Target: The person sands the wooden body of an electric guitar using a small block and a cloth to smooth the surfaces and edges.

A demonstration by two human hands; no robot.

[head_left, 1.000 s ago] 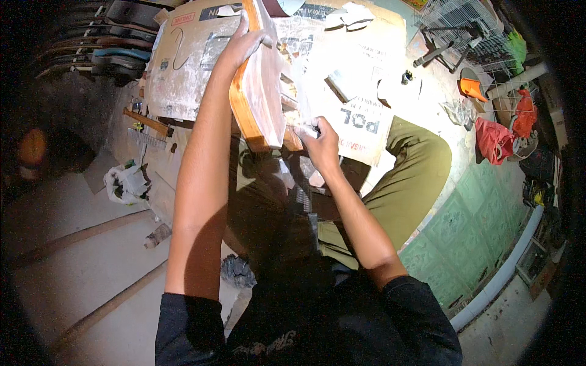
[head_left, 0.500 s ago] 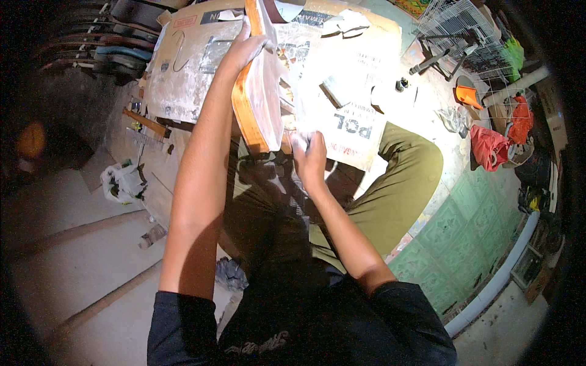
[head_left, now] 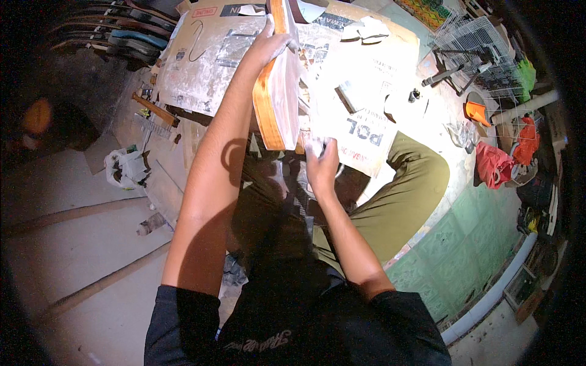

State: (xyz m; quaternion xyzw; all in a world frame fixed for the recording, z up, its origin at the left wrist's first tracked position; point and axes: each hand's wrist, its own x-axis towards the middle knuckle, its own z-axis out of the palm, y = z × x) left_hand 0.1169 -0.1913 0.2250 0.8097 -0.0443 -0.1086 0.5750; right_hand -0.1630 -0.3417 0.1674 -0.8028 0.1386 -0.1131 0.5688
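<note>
My left hand [head_left: 271, 46], dusted white, grips a long curved wooden piece [head_left: 265, 113] near its upper end. The piece is held on edge, with an orange side and a pale, dusty face. My right hand [head_left: 322, 160], also whitened, is closed beside the piece's lower right end; what its fingers hold I cannot make out. Beneath and beyond lies dusty cardboard [head_left: 192, 67], with a small dark-edged block [head_left: 348, 97] and torn white scraps [head_left: 364, 30] on it.
Stacked dark curved pieces [head_left: 131, 39] stand at upper left, a plastic bag [head_left: 125, 168] below them. At right are a wire cage [head_left: 470, 36], an orange scoop [head_left: 476, 110], a red bag [head_left: 493, 165] and a pale pipe [head_left: 494, 290]. My olive-trousered leg [head_left: 415, 183] is bent at right.
The wooden piece and my left hand appear shifted to the right, along with much of the scene. My right hand has moved lower and its fingers have turned upward.
</note>
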